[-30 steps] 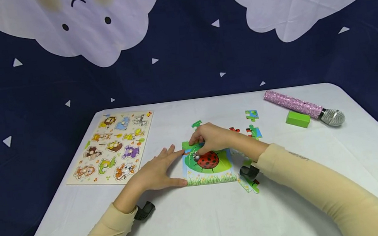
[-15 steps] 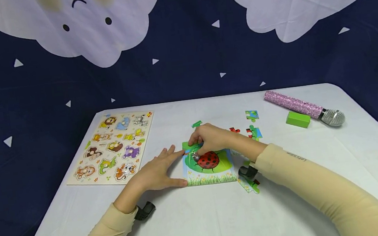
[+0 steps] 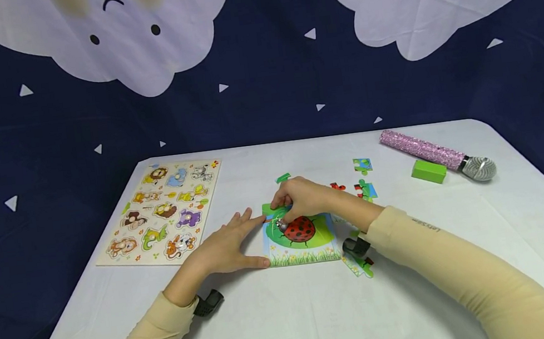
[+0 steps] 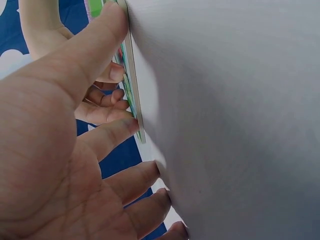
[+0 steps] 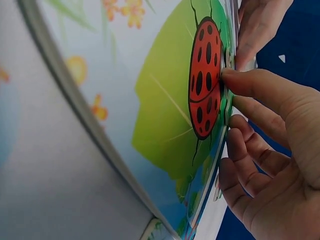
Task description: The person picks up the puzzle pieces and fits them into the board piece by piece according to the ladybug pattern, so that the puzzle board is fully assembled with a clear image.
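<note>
A square ladybug jigsaw board (image 3: pixel 304 254) lies flat at the table's middle. My left hand (image 3: pixel 227 246) spreads along its left side, fingers nearly straight. Its thumb touches the near left corner, and its index fingertip meets the edge farther up; the other fingertips rest on the tablecloth. Over the board's far part, my right hand (image 3: pixel 302 198) bends its thumb and index finger around a green-edged puzzle piece (image 5: pixel 228 106), pinching it beside the ladybug's head. In the right wrist view the thumb overlaps the ladybug (image 5: pixel 205 75). Most of the piece is hidden by the fingers.
Loose puzzle pieces (image 3: pixel 362 166) lie right of the board and just beyond it. One piece (image 3: pixel 358 266) sits by its near right corner. A wooden animal peg board (image 3: pixel 156 216) is at left. A green block (image 3: pixel 428 172) and a pink glitter microphone (image 3: pixel 421 148) lie back right.
My right wrist has shifted very slightly left while its fingers stay at the same spot on the board. The small green piece beyond the board shows less than before. My left hand has not moved.
</note>
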